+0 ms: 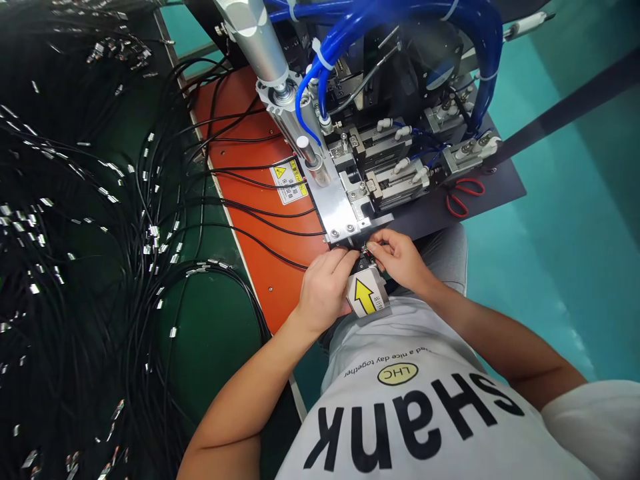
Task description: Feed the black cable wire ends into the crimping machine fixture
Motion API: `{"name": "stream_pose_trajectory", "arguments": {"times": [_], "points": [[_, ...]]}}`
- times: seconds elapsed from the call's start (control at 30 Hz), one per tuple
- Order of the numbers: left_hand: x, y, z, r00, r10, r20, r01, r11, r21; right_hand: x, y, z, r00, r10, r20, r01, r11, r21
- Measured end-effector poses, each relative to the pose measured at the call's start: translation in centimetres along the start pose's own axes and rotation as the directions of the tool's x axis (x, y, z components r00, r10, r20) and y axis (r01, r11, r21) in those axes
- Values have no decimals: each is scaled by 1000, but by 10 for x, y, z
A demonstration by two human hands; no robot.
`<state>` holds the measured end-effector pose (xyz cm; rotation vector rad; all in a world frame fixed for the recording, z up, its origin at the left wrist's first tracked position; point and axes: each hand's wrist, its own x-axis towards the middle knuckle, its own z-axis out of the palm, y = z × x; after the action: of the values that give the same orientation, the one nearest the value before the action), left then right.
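At the near end of a pneumatic machine (333, 200), my two hands meet over a small metal block with a yellow arrow label (367, 293). My left hand (325, 283) is closed, its fingertips at the block's far edge; what they pinch is hidden. My right hand (397, 257) pinches a small cable end (367, 252) between thumb and forefinger, just above the block. Black cables (265, 248) run from the left across the orange plate (255, 290) toward the machine.
Bundles of black cables with shiny metal ends (150, 233) cover the green table (200, 340) on the left. Blue air hoses (350, 33) arch over the machine. Red-handled scissors (465, 197) lie on the dark base plate to the right. A warning label (287, 181) sits on the orange plate.
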<state>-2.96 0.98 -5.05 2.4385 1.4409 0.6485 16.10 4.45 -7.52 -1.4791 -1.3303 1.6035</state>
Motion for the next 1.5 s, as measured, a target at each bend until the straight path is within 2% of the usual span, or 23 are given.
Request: {"name": "stream_pose_trajectory", "arguments": {"times": [0.07, 0.23, 0.4, 0.47, 0.6, 0.73, 0.83, 0.9, 1.33, 1.4, 1.5], "points": [[0, 0, 0, 1000, -6, 5, 6, 1000, -13, 1, 2, -1, 1000, 23, 11, -24, 999, 45], [1, 0, -1, 1000, -2, 13, 2, 1000, -15, 3, 3, 0, 999, -31, -30, 31, 999, 6], [1, -2, -1, 1000, -2, 18, 3, 999, -53, 7, 8, -8, 998, 66, 20, -67, 996, 67], [1, -2, -2, 999, -9, 34, 11, 998, -66, 6, 6, -11, 997, 71, 2, -71, 996, 52], [4, -2, -2, 997, -26, 66, 30, 997, -67, 2, -6, -7, 994, -80, -74, 74, 994, -82], [5, -2, -3, 998, -25, 65, 29, 997, -67, -3, -16, 0, 954, -263, -141, 223, 943, -248], [6, -3, -4, 998, -1, 62, 5, 998, -61, -5, -19, 1, 916, -376, -141, 312, 888, -339], [6, -3, -4, 998, 13, 62, -10, 999, -48, -6, -20, 1, 908, -400, -125, 331, 868, -371], [9, 0, -10, 995, 66, 71, -70, 997, 46, -9, -21, 2, 924, -346, -162, 267, 888, -374], [10, 0, -11, 994, 69, 87, -73, 997, 39, -9, -20, 1, 936, -315, -159, 243, 902, -356], [10, -1, -13, 990, 60, 124, -66, 997, 44, -5, -17, 0, 969, -201, -143, 158, 951, -264]]}}
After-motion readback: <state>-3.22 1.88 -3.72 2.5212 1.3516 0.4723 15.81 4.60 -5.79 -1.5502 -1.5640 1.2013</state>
